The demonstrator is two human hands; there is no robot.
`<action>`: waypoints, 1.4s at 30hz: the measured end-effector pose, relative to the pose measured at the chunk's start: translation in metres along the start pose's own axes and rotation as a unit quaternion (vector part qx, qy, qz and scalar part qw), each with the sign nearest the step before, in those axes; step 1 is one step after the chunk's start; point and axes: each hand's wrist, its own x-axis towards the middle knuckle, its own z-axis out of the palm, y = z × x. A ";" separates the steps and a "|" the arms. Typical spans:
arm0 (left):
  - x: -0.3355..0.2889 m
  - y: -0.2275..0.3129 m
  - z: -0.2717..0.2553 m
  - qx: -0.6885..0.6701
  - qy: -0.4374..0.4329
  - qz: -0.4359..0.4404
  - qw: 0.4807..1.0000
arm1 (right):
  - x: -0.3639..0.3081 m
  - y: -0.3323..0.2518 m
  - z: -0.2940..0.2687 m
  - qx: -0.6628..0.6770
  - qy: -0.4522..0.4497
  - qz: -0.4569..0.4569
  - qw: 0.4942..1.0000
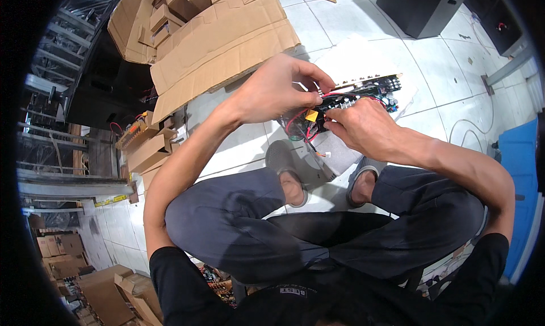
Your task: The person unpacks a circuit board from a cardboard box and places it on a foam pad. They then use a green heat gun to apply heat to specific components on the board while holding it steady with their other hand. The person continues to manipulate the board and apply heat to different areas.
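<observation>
A populated circuit board [386,93] with black, silver and yellow parts rests on the floor in front of my feet. Red and black wires [309,134] run off its near left side, one ending in a small white plug [326,154]. At its left end, the thumb and forefinger of my left hand [281,90] close together beside a red wire; what they pinch is too small to tell. My right hand [366,128] lies over the board's near side, fingers curled and closed near a yellow-wrapped component [311,116]. Whatever sits between those fingertips is hidden.
A grey pad [336,150] lies under the board's near side. A large opened cardboard box [221,45] with smaller boxes stands at far left. Black cabinets [420,8] stand at the back right, a blue plastic panel [518,184] at the right. Cartons [110,297] lie at lower left.
</observation>
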 end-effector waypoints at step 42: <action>-0.001 -0.021 -0.002 0.019 0.032 0.022 0.999 | 0.006 -0.022 -0.029 0.289 -0.095 0.011 0.952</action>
